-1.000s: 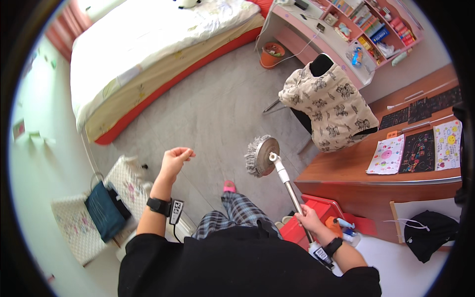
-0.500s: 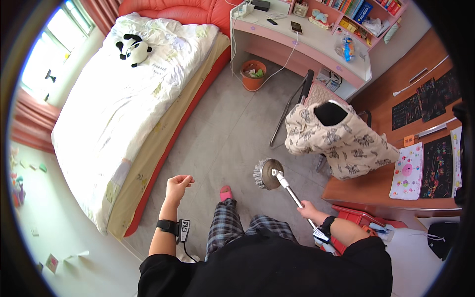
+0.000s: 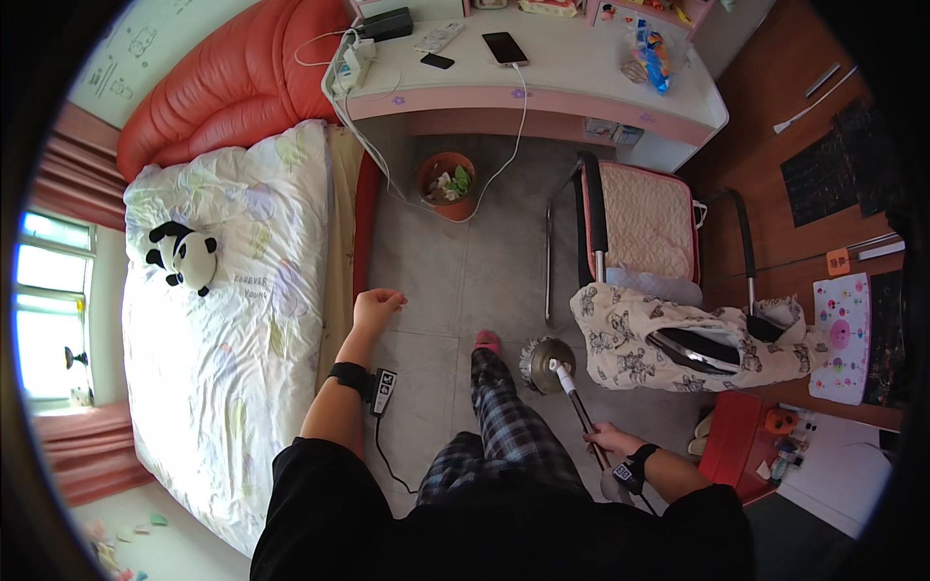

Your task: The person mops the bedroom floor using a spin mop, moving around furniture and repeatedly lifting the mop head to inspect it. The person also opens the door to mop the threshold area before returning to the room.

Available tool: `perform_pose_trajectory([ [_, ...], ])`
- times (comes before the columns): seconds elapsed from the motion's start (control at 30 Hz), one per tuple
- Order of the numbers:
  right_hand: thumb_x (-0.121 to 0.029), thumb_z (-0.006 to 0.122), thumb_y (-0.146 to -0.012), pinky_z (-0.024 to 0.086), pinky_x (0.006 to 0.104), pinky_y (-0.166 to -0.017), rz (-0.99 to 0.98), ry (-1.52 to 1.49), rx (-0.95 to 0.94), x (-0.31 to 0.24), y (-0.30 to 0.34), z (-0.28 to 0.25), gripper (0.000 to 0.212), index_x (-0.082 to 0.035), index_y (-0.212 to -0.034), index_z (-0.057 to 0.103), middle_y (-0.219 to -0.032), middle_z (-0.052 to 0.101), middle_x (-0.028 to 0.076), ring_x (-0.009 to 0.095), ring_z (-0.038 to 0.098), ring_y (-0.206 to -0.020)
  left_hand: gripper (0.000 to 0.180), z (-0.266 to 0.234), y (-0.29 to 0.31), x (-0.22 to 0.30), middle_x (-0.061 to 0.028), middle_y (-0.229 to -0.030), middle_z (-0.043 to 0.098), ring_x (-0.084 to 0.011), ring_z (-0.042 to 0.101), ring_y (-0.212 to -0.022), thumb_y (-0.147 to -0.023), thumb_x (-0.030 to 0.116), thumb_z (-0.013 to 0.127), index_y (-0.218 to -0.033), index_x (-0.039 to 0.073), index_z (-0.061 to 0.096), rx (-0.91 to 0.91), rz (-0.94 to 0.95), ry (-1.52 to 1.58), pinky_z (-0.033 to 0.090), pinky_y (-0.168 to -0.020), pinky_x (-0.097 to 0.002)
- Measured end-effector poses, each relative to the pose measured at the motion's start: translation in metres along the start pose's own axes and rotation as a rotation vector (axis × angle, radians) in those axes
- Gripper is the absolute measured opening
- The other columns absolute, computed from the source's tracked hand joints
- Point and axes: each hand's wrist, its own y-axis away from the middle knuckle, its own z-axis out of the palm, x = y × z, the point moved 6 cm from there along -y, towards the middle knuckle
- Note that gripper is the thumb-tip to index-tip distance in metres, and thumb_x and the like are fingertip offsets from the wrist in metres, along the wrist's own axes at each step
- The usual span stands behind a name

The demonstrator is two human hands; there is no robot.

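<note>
My right hand (image 3: pixel 608 441) is wrapped round the handle of a spin mop (image 3: pixel 548 365). Its round metal disc, fringed with grey strands, is low over the floor just ahead of my pink slipper; I cannot tell whether it touches. Raised in the air beside the bed, my left hand (image 3: pixel 379 308) has its fingers curled together and nothing visible in them. A black strap with a small cabled device (image 3: pixel 384 389) is on my left forearm. Another strapped device (image 3: pixel 628 474) sits at my right wrist.
A bed (image 3: pixel 242 387) with a panda toy (image 3: pixel 183 258) runs along the left. Ahead are a desk (image 3: pixel 572 73), a flowerpot (image 3: pixel 447 185) and a hanging phone cable (image 3: pixel 523 116). On the right stand a chair (image 3: pixel 639 218) with patterned cloth (image 3: pixel 620 339) and a red box (image 3: pixel 741 441).
My view has turned and moved forward, so the desk, flowerpot and chair appear nearer. My right hand keeps its grip on the mop. My left hand stays raised with curled fingers.
</note>
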Motion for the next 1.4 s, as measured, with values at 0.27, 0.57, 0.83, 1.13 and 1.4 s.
perform_pose_trajectory([
  [0.27,-0.018,0.055,-0.087,0.051,0.0361,-0.071,0.138,-0.841,-0.089,-0.045,-0.024,0.027,0.02,0.0,-0.094,0.052,-0.082,0.058,0.01,0.022,0.059,-0.077,0.013,0.032,-0.209,0.026,-0.0036,-0.074,0.063,-0.0101,0.057,-0.066,-0.077,0.012,0.067,-0.081,-0.001,0.065,-0.1,-0.075,-0.172,0.045,-0.062,-0.0232],
  [0.57,-0.016,0.053,-0.088,0.05,0.0397,-0.07,0.254,-1.368,0.031,-0.076,-0.002,0.1,0.035,-0.008,-0.118,0.037,-0.08,0.057,0.009,0.022,0.057,-0.071,0.013,0.07,-0.389,0.042,-0.0023,-0.071,0.065,-0.01,0.056,-0.059,-0.071,0.015,0.07,-0.081,0.006,0.07,-0.035,0.013,-0.552,0.044,-0.055,-0.0258],
  [0.83,-0.007,0.05,-0.086,0.051,0.0364,-0.071,0.263,-1.729,-0.233,-0.154,0.059,0.277,0.048,-0.011,-0.131,0.032,-0.076,0.051,0.006,0.015,0.053,-0.064,0.024,0.097,-0.539,0.01,-0.0062,-0.076,0.064,-0.0175,0.06,-0.067,-0.072,0.03,0.069,-0.086,0.011,0.067,-0.14,0.214,-0.971,0.046,-0.064,-0.0317],
  [1.13,-0.015,0.061,-0.083,0.051,0.0327,-0.068,0.485,-1.495,-0.113,-0.19,0.113,0.369,0.022,0.001,-0.096,0.054,-0.078,0.06,0.009,0.019,0.059,-0.069,0.021,0.1,-0.534,-0.009,0.0001,-0.073,0.056,-0.0092,0.052,-0.058,-0.084,0.031,0.061,-0.089,0.011,0.055,-0.319,-0.453,-0.55,0.042,-0.052,-0.0223],
  [1.4,-0.016,0.066,-0.081,0.049,0.0322,-0.064,0.565,-1.481,-0.078,-0.208,0.164,0.427,0.021,-0.002,-0.091,0.055,-0.076,0.061,0.009,0.018,0.059,-0.067,0.014,0.114,-0.509,-0.021,-0.004,-0.056,0.053,-0.0122,0.05,-0.044,-0.081,0.014,0.054,-0.068,0.008,0.052,-0.571,-0.141,-0.924,0.035,-0.035,-0.0243],
])
